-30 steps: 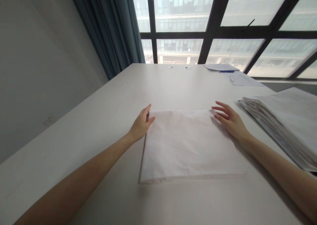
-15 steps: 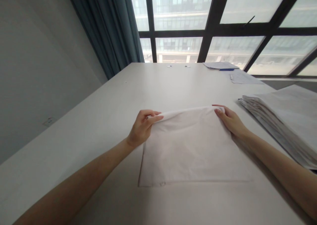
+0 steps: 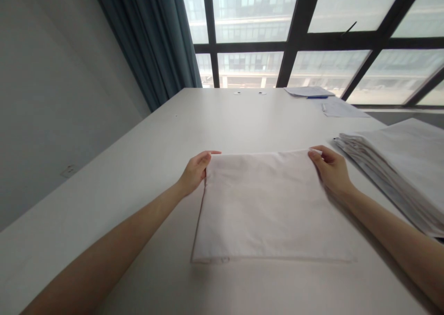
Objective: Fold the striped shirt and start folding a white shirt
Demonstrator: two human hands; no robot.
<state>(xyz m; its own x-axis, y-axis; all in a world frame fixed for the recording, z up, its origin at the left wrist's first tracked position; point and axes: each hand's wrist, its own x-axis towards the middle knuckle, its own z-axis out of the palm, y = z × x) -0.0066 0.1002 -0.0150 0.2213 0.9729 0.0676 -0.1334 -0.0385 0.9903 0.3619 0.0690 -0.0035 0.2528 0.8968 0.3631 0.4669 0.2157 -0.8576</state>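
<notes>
Pinching the cloth (image 3: 263,199) at its far corners, the left hand (image 3: 194,174) and right hand (image 3: 333,170) are each holding a thumb-and-finger grip, while its near edge is lying on the bench (image 3: 243,120), left of the pile (image 3: 409,162). It is looking light, soft and limp (probably quick to crease), so the corners are seeming the best places for taking hold.

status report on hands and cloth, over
Left hand, right hand: pinching the far corners. White cloth: between them, lightly creased. Layered stack: off to the right, apart.
</notes>
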